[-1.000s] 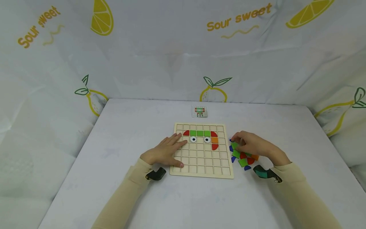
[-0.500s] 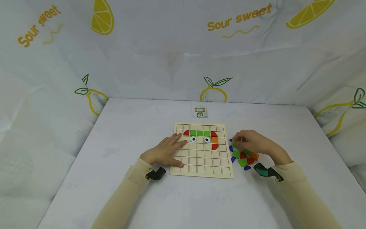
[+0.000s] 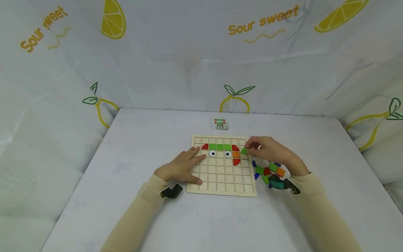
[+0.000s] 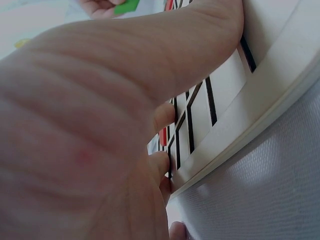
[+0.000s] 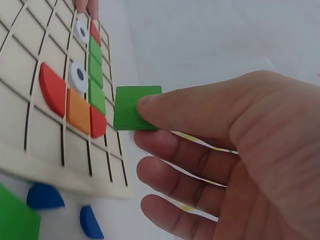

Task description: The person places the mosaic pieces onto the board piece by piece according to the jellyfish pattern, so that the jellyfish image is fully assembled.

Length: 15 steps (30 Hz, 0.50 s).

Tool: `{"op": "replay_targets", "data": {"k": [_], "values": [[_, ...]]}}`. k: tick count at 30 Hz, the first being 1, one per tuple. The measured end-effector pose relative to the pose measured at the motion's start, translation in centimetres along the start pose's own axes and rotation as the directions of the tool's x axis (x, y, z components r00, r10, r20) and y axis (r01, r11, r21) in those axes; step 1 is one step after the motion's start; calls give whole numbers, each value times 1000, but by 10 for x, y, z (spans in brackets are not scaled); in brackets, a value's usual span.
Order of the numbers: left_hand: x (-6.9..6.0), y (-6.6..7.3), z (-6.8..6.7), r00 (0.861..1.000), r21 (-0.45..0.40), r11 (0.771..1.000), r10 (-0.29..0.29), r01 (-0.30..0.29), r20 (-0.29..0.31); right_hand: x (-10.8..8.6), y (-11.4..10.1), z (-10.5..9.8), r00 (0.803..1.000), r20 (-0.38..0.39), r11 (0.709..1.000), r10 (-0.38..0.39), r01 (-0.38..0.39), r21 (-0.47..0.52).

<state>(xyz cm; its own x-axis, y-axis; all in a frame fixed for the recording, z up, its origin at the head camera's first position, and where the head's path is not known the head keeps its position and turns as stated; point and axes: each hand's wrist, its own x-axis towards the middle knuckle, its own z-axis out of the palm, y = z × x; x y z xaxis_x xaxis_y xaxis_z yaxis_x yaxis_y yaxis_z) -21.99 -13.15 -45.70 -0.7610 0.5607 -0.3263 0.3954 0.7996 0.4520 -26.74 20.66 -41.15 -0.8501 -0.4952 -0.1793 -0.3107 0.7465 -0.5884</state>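
A wooden grid board (image 3: 220, 193) lies on the table, with red, green and orange tiles and two eye pieces (image 3: 212, 153) set in its upper rows. My left hand (image 3: 182, 165) rests on the board's left side, fingers spread. In my right hand (image 3: 270, 151), thumb and fingers pinch a green square tile (image 5: 131, 107), held above the board's right edge beside the orange tile (image 5: 78, 110). Below the right hand lies a pile of loose tiles, among them an orange square (image 3: 280, 172) and a green square (image 3: 259, 170). Part of the pile is hidden under the right wrist.
Behind the board lies a small picture card (image 3: 219, 123) showing a figure on a grid. A white cloth with lemon prints hangs behind and beside the white table (image 3: 151, 140). Blue half-round tiles (image 5: 45, 196) lie close to the board's right edge.
My right hand has picked a green square tile out of the pile and moved left with it to the board's right edge. The left hand has stayed in place.
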Motion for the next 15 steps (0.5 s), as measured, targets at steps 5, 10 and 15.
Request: {"op": "replay_targets", "data": {"k": [5, 10, 15], "values": [[1, -1, 1, 1000, -1, 1000, 0, 0, 4, 9, -7, 6, 998, -14, 998, -53, 53, 17], [3, -4, 2, 1000, 0, 1000, 3, -3, 10, 16, -14, 12, 997, -18, 996, -81, 82, 46], [2, -4, 2, 1000, 3, 1000, 2, -2, 10, 21, -18, 16, 996, -26, 993, -86, 88, 81]]}}
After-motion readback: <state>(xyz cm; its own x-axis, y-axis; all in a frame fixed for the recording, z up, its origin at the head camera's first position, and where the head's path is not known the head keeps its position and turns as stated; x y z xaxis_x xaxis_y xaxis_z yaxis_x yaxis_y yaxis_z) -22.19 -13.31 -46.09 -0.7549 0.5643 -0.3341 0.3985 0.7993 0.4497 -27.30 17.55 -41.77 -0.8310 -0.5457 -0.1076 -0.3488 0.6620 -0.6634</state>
